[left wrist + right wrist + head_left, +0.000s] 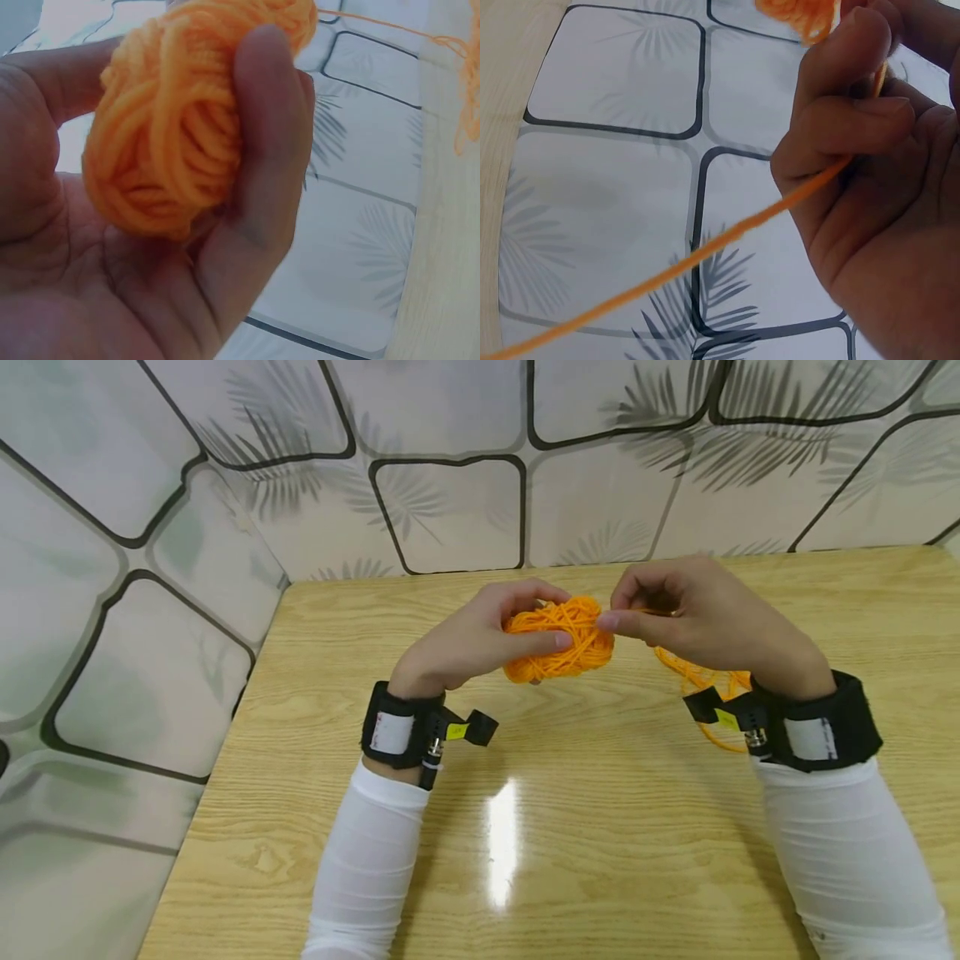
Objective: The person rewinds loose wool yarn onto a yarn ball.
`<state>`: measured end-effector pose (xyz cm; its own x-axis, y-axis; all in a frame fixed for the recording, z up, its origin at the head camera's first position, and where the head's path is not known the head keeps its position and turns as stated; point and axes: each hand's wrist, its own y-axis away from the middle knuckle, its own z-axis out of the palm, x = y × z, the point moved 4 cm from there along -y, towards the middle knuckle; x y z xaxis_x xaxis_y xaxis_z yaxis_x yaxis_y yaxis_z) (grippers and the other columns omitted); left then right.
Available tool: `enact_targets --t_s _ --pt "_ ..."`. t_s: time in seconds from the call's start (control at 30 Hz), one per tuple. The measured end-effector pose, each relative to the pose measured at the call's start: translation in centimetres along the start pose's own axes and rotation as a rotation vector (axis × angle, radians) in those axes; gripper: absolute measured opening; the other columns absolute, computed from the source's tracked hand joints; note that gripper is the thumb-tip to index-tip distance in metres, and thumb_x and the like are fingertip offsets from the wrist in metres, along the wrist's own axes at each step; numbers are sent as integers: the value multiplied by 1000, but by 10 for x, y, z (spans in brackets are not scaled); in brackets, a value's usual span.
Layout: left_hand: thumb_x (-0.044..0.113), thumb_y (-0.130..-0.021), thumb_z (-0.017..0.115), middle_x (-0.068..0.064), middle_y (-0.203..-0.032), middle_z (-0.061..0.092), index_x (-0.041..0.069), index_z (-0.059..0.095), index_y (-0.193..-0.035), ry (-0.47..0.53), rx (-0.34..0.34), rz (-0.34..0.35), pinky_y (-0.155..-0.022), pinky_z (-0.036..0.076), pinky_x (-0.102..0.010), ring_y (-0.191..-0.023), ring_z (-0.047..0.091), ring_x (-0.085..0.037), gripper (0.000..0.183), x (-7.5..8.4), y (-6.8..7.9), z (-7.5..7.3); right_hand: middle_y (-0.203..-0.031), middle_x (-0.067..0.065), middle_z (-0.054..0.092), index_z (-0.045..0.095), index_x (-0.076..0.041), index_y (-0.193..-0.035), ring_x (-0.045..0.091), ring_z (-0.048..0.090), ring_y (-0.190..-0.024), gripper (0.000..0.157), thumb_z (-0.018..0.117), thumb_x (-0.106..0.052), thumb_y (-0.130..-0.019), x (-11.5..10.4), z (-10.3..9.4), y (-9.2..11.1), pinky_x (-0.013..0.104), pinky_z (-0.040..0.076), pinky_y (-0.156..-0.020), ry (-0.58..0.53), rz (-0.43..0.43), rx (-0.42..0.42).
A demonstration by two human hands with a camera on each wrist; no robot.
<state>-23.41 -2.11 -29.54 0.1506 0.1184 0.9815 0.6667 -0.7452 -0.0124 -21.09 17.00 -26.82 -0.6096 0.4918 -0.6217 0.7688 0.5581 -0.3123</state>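
An orange ball of yarn [581,639], wound into an oblong bundle, is gripped in my left hand [480,631] above the table. The left wrist view shows the thumb and fingers curled round the yarn ball [165,127]. At the ball's right end my right hand [693,610] pinches a strand of the same yarn. In the right wrist view the strand [735,232] runs through the curled fingers of the right hand [870,165] and off to the lower left. A loose tangle of yarn [693,675] lies on the table, partly hidden behind the right wrist.
The wood-grained table [585,843] runs up to a wall [450,518] with a stone-and-leaf pattern at the back and left. Each wrist wears a black strap with a small camera; the left strap [401,731] is nearest the table's left side.
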Motion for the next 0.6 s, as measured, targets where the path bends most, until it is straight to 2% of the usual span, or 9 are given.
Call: enact_targets --t_s 0.17,0.37,0.5,0.6 --pt "17 -86 64 -16 -108 61 8 48 -124 109 -69 58 -79 49 -43 -92 60 -30 42 -1 2 -4 -71 0 54 60 -13 -87 14 43 -53 6 60 -19 -89 6 -4 0 27 36 -46 -23 33 47" --pt "6 -83 64 -23 -116 54 3 42 -127 311 -70 124 -88 44 -46 -100 57 -30 49 3 6 -8 -72 3 54 62 -13 -87 15 46 -53 6 58 -17 -90 12 -5 -1 27 37 -45 -68 46 94" --pt "-3 -80 62 -23 -119 50 -1 40 -126 465 -80 174 -96 38 -47 -106 52 -29 52 4 7 -8 -72 8 52 61 -9 -89 16 47 -55 7 56 -12 -91 14 -3 -2 28 37 -45 -173 34 115" --pt "-5 -79 61 -19 -115 51 -1 42 -123 521 -92 209 -96 37 -45 -103 51 -28 48 5 7 -8 -71 10 49 60 -6 -88 18 46 -56 7 54 -9 -91 15 -1 -3 29 38 -46 -248 27 98"
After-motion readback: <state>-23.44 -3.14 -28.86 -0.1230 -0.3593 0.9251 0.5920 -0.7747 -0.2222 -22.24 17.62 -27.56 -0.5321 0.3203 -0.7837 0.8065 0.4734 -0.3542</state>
